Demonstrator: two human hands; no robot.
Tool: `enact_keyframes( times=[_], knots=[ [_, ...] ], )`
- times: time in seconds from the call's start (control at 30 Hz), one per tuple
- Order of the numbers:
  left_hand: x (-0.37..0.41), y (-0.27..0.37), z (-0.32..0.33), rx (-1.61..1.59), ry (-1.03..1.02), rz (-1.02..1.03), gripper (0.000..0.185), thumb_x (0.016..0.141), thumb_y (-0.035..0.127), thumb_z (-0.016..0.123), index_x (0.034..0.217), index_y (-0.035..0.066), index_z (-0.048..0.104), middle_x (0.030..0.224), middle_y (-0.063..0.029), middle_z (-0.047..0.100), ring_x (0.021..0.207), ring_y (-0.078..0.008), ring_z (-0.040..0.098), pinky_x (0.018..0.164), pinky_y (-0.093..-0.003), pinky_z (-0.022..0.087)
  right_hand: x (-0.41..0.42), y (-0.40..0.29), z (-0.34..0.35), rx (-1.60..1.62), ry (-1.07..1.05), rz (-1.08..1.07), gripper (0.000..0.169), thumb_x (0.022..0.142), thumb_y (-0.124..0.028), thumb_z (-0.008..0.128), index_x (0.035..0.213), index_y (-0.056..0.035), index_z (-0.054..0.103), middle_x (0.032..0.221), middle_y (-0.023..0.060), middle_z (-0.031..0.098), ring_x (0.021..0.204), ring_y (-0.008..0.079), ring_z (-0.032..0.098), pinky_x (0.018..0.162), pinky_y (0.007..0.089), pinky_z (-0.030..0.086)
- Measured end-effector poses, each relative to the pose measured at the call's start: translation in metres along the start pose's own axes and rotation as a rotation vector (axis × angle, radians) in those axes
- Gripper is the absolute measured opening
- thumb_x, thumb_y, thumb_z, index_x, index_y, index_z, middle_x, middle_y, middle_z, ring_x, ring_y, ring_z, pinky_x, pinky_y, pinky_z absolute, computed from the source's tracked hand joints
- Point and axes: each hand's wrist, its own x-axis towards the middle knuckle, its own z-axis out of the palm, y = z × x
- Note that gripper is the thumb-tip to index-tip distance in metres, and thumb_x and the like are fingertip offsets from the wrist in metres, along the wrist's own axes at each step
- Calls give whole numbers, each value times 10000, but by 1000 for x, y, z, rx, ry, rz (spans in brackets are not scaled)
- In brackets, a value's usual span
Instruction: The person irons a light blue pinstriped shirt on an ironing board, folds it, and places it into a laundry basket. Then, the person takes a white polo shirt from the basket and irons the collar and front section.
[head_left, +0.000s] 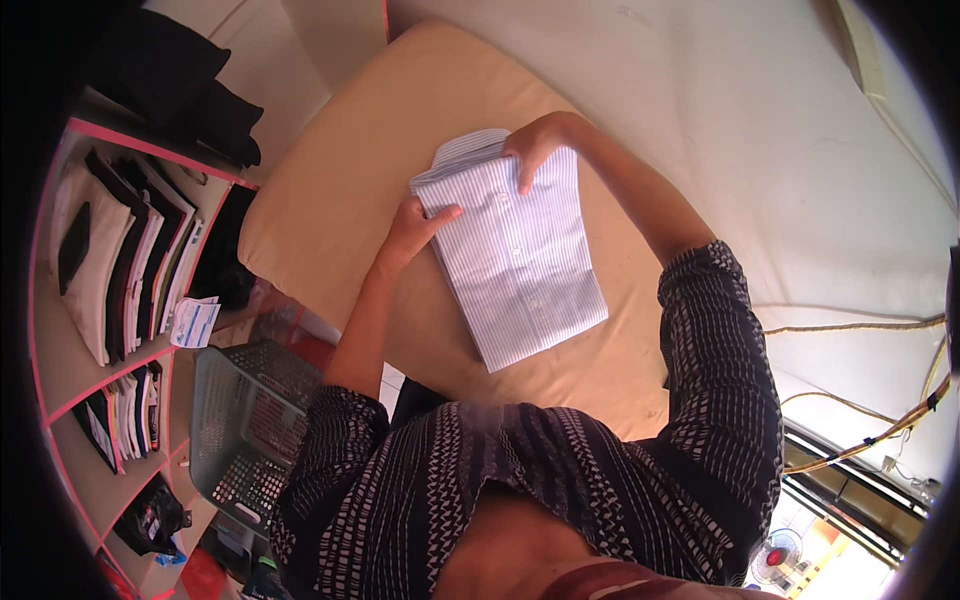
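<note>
A folded striped button-up shirt (525, 262), white and pale blue, lies on a tan cloth-covered table (337, 172). Its button front faces up, and the collar end points away from me. My left hand (415, 229) grips the shirt's left edge near that end, thumb on top and fingers out of sight beneath. At the collar end, my right hand (538, 150) has its thumb on the top layer, while the other fingers are hidden behind the cloth. Both hands are on the same folded shirt.
Left of the table stands a pink-edged shelf (150, 146) with upright folded clothes (142, 255). A grey perforated plastic basket (225, 420) sits below, near my left arm. A pale wall (675, 97) borders the table's right side, with cables (847, 326) along it.
</note>
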Motion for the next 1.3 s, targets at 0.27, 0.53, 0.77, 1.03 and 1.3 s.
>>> enact_keyframes(
  times=[0.27, 0.53, 0.77, 1.03, 1.3],
  knots=[
    [2, -33, 23, -562, 70, -2, 377, 906, 263, 582, 1161, -7, 520, 1099, -61, 586, 990, -138, 549, 856, -294, 453, -33, 123, 82, 869, 313, 57, 495, 745, -271, 761, 1147, -60, 564, 1059, 73, 630, 917, 182, 621, 770, 302, 524],
    [-11, -11, 27, -556, 32, -128, 366, 880, 101, 588, 1203, -13, 461, 1182, -99, 545, 1082, -206, 523, 936, -347, 431, -30, 76, 135, 1380, 702, -24, 224, 801, -200, 708, 978, -104, 612, 782, -64, 578, 591, 23, 421, 517, 193, 331],
    [16, -33, 26, -552, 210, -87, 443, 873, -35, 500, 1291, -23, 355, 1272, -106, 476, 1150, -231, 476, 978, -360, 403, -8, 85, 140, 1354, 1000, 57, 234, 766, -174, 739, 942, -83, 614, 693, -33, 566, 536, 44, 425, 461, 189, 305],
    [33, -24, 3, -36, 401, -76, 475, 840, 12, 555, 1254, -50, 331, 1198, -137, 498, 1098, -236, 493, 932, -339, 415, -61, 65, 171, 1588, 656, 98, 371, 777, -236, 733, 1065, -105, 538, 753, -55, 492, 644, 44, 423, 583, 213, 372],
    [42, 31, 97, 1106, 304, 308, 500, 922, 300, 443, 1381, 129, 341, 1489, -68, 231, 1382, -305, 160, 1015, -701, 37, -97, 31, 212, 1386, 593, 190, 475, 810, -282, 687, 1200, -79, 509, 1024, 46, 576, 935, 142, 514, 797, 271, 433]
  ],
)
